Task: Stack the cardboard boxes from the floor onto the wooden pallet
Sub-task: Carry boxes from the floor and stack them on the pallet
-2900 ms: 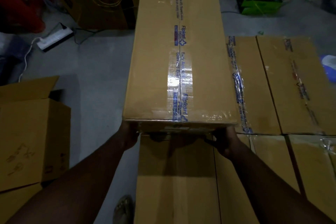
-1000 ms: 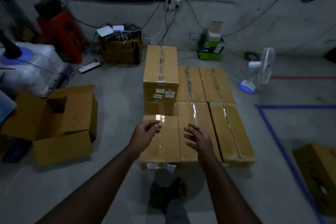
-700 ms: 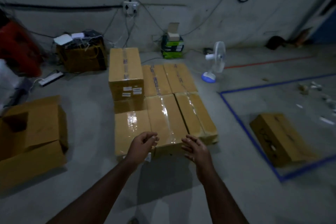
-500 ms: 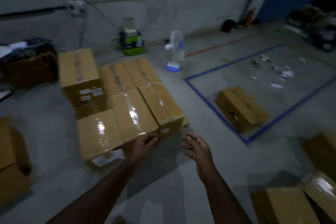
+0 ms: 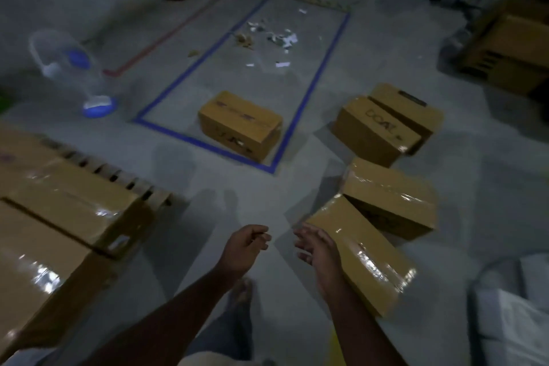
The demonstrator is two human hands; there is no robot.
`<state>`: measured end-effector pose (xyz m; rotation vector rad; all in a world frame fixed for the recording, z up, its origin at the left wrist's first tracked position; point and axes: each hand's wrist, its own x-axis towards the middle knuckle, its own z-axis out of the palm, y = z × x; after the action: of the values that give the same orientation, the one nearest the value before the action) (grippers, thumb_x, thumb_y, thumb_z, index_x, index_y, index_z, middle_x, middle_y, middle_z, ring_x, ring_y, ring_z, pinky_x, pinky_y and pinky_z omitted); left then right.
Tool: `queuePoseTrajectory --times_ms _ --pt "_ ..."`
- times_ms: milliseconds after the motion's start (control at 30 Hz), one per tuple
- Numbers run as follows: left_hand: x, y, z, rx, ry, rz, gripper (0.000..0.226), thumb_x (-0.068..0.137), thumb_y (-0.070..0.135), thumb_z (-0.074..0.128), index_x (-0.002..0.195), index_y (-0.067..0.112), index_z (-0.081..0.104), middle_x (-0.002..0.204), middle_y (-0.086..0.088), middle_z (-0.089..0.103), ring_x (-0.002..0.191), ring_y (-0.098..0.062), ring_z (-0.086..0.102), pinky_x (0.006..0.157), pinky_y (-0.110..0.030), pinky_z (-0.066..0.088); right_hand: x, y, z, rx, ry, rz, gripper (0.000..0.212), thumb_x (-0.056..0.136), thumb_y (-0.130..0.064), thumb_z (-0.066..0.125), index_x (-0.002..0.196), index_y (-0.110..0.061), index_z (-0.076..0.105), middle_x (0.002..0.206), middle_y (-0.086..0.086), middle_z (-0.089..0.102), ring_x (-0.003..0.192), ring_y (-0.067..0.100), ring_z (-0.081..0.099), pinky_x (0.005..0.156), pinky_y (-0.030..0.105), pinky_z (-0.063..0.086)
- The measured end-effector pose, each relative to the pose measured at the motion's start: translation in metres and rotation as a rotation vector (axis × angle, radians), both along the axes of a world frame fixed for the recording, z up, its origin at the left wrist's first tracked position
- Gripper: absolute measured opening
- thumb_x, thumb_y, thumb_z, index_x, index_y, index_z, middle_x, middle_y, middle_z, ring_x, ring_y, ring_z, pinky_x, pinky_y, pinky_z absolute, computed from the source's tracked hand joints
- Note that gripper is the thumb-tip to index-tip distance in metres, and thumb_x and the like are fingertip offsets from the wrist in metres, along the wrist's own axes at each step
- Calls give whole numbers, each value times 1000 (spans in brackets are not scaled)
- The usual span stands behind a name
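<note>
Taped cardboard boxes (image 5: 68, 211) lie stacked at the left on the pallet, whose slatted edge (image 5: 124, 181) shows beside them. Several loose boxes rest on the floor: one (image 5: 240, 125) inside the blue tape rectangle, one (image 5: 386, 125) at the right, and two closer ones (image 5: 392, 202), (image 5: 365, 255). My left hand (image 5: 246, 249) hangs empty with fingers loosely curled over bare floor. My right hand (image 5: 318, 244) is empty with fingers spread, just left of the nearest floor box.
A white and blue fan (image 5: 74, 68) stands at the far left. Blue floor tape (image 5: 208, 145) marks a rectangle with paper scraps (image 5: 273, 36) inside. More boxes (image 5: 511, 47) stand at the far right, and white bags (image 5: 511, 312) lie at the lower right. My foot (image 5: 240, 294) shows below my hands.
The view has swung right, away from the stacked boxes toward the loose boxes on the floor. Both hands let go of the long box earlier and remain empty.
</note>
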<state>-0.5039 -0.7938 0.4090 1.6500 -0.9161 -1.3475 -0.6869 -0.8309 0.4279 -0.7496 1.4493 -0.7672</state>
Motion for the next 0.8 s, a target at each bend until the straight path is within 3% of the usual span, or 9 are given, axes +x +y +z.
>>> queuePoseTrajectory --times_ms 200,300,433,567,633,800 --pt "-72 -124 -52 79 72 -206 16 100 -3 54 114 0 63 107 -22 68 84 -23 64 72 -23 52 -75 -74 -34 127 41 -244 12 98 -17 66 108 -18 73 113 12 76 100 32 72 80 41 55" --pt "-115 -171 -74 134 118 -310 18 101 -3 53 116 2 61 107 -18 67 85 -19 64 71 -17 53 -108 -100 -41 182 78 -307 23 91 -26 73 112 -19 73 113 7 77 106 31 71 94 50 56" --pt "-168 -210 -96 183 154 -385 24 101 -6 51 123 -5 59 100 -11 66 85 -17 64 71 -14 53 -162 -127 -59 236 114 -314 24 95 -27 71 116 -17 72 112 5 77 108 33 70 95 52 55" --pt "-219 -216 -125 249 144 -335 19 102 -1 52 119 0 60 101 -11 69 85 -16 65 70 -15 52 -218 -155 -93 259 111 -310 13 98 -25 67 108 -19 72 111 5 77 101 27 71 81 38 53" --pt "-247 -204 -147 321 120 -263 17 102 4 56 117 3 63 102 -13 71 86 -22 67 72 -25 54 -246 -163 -119 304 114 -249 8 97 -23 68 104 -20 72 111 9 76 96 27 72 77 37 51" --pt "-335 -162 -193 479 108 -83 11 102 10 59 108 17 65 103 -2 68 99 -29 67 85 -40 58 -333 -166 -193 359 111 -73 23 102 -16 63 125 -12 66 123 15 72 96 22 71 78 34 54"
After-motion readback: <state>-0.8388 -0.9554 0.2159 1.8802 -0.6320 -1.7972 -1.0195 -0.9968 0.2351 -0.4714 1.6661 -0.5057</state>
